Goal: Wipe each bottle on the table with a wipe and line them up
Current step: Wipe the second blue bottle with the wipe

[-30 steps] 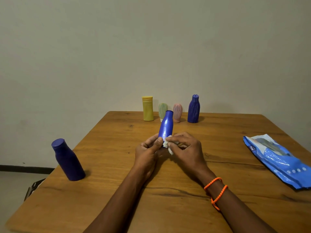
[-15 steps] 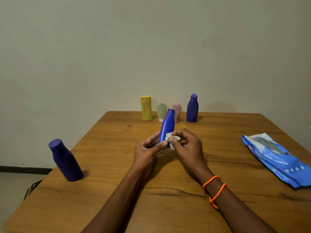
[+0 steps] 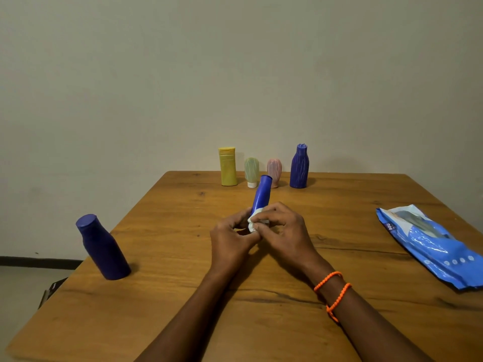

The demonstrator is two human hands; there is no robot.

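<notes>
Slim bright-blue plastic bottle (image 3: 262, 194) held above mid-bench (image 3: 339, 205), long axis tilted away, cap end pointing up toward far wall. Left hand (image 3: 230, 237) curled round its lower end; right hand (image 3: 283, 231) pinches crumpled white wipe (image 3: 254, 221) against bottle's base

Your wooden table (image 3: 183, 296) carries a dark blue bottle (image 3: 102, 248) left, four bottles in a far row (image 3: 262, 167), and probably a wipes pack (image 3: 433, 245) right.
</notes>
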